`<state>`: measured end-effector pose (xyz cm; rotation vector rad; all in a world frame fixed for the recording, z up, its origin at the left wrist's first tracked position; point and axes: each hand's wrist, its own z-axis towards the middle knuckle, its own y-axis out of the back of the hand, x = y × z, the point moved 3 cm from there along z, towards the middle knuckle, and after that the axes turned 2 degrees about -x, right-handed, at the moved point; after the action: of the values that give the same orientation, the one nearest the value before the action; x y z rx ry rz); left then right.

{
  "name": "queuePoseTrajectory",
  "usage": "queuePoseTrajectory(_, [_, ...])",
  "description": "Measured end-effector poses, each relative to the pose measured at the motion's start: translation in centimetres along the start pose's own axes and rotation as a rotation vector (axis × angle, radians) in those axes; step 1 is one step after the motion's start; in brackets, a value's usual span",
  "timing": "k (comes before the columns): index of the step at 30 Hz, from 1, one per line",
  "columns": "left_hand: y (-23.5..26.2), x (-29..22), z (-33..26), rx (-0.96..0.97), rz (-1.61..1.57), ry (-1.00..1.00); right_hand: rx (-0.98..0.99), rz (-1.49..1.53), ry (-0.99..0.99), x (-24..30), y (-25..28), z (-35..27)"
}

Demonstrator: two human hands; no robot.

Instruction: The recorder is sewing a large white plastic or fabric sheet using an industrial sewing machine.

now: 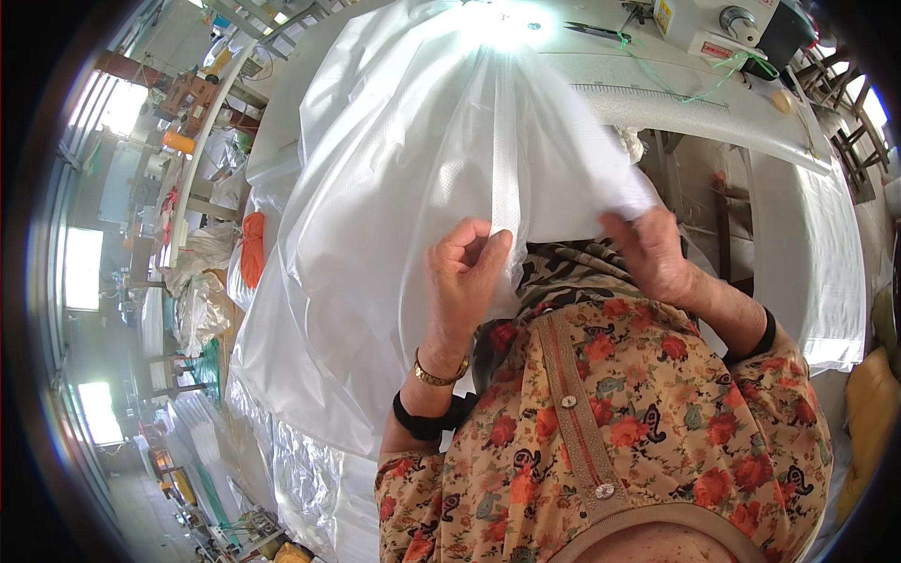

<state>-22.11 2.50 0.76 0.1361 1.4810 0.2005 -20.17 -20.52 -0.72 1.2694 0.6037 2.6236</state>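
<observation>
A large, thin, translucent white sheet (pixel 366 206) falls in folds from the sewing machine's bright lamp across the table and toward my lap. My left hand (pixel 465 272) is closed, pinching the lower end of a white band (pixel 505 169) that runs down the sheet between thumb and forefinger. Farther right, my right hand (pixel 652 253) has the sheet's right-hand edge drawn out against its fingers. Motion blurs that hand and the edge, and its fingertips are partly hidden. Glare hides where the sheet meets the machine.
The white sewing machine (pixel 718 28) with its handwheel stands at the back right. Black thread snips (pixel 598 32) and green thread (pixel 657 80) lie beside it. A printed ruler scale (pixel 648 91) follows the table. An orange bundle (pixel 252 249) sits at left; white material (pixel 809 263) hangs at right.
</observation>
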Motion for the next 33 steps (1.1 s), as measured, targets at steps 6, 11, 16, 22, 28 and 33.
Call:
queuePoseTrajectory(6, [-0.3,-1.0,0.0,-0.032,-0.034,-0.010,0.041,-0.197,0.334,2.9,-3.5,2.8])
queuePoseTrajectory(11, [0.1,-1.4,-0.2,-0.057,-0.077,0.013,0.200,-0.276,0.373,2.5,-4.8,3.1])
queuePoseTrajectory(16, [0.3,-0.7,-0.4,0.034,-0.110,0.084,0.159,-0.354,0.552,2.7,-4.9,3.1])
queuePoseTrajectory(22, [0.1,-0.2,-0.4,0.031,-0.369,0.189,0.145,-0.378,0.633,2.3,-5.5,2.8])
queuePoseTrajectory(28, [0.0,0.0,0.3,0.025,-0.430,0.226,0.158,-0.343,0.672,2.8,-6.0,3.2])
queuePoseTrajectory(33, [4.8,-1.9,1.6,-0.123,0.170,-0.062,-0.026,0.131,0.197,-0.3,-5.3,4.2])
